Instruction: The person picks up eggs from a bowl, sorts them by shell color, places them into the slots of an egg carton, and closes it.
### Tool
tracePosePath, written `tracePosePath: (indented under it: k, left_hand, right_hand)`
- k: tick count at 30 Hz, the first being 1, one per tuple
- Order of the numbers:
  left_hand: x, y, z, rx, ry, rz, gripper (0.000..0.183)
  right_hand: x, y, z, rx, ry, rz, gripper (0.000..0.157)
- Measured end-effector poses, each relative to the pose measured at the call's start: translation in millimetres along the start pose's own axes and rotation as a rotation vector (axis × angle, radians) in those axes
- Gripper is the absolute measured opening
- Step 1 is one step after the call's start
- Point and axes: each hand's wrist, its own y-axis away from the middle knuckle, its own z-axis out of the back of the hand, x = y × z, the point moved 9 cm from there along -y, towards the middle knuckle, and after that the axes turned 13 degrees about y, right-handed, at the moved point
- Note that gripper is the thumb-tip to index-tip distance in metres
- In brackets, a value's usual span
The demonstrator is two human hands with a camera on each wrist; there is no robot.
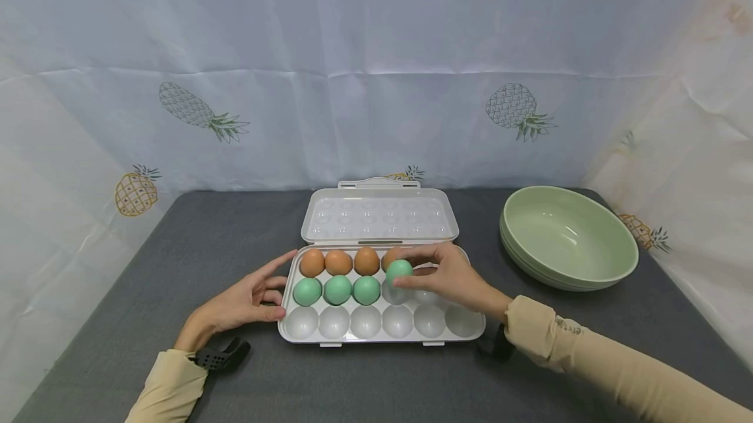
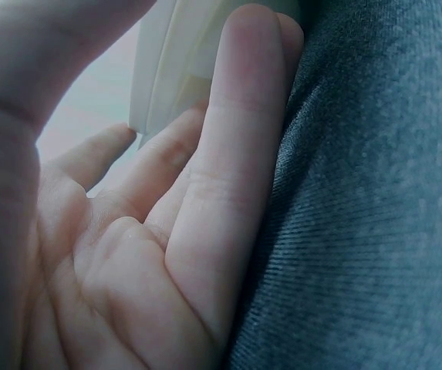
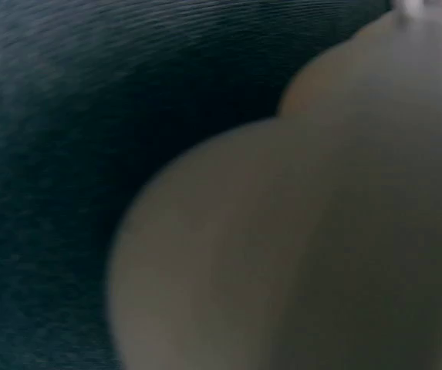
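An egg tray (image 1: 285, 328) with its lid (image 1: 380, 210) folded back lies on the dark cloth. Brown eggs (image 1: 338, 262) line its back row, the rightmost visible one partly behind my right hand. In the middle row sit three green eggs (image 1: 338, 290) at the left. My right hand (image 1: 450, 272) pinches another green egg (image 1: 399, 270) between thumb and fingers, over the fourth cup of that row. Fairly straight fingers of my left hand (image 1: 244, 299) touch the tray's left end, thumb by the front corner. The left wrist view shows those fingers close up; the right wrist view is mostly dark blur.
Green bowls (image 1: 567, 236), seemingly stacked, stand right of the tray, beyond my right forearm. Dark grey cloth (image 1: 235, 233) covers the table. A pineapple-print curtain (image 1: 365, 129) hangs behind it and along both sides.
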Motion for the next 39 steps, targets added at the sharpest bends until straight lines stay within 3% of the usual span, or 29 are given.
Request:
tracePosePath:
  k: [11,18,25,29,35,39]
  left_hand:
    - [0.4,0.5,-0.3,0.014,0.014,-0.014,0.099]
    - [1.3,0.0,0.3,0.011,0.013,-0.010,0.099]
    - [1.3,0.2,0.3,0.010,0.008,-0.007,0.098]
    - [1.4,0.1,-0.1,0.016,0.015,-0.011,0.098]
    - [0.8,0.2,-0.2,0.024,0.014,-0.020,0.097]
    - [1.1,0.3,0.7,0.014,0.007,-0.014,0.097]
  right_hand:
    - [-2.0,1.7,-8.2,-0.008,0.079,0.094,0.036]
    - [-2.8,0.3,-10.3,-0.039,0.185,0.096,0.037]
    - [-3.2,0.5,-8.6,-0.033,0.190,0.100,0.041]
    - [-13.7,0.8,10.8,-0.083,0.210,0.065,0.044]
    - [-44.7,6.5,56.2,-0.220,0.254,-0.052,0.050]
    - [-62.0,14.0,74.7,-0.264,0.263,-0.116,0.055]
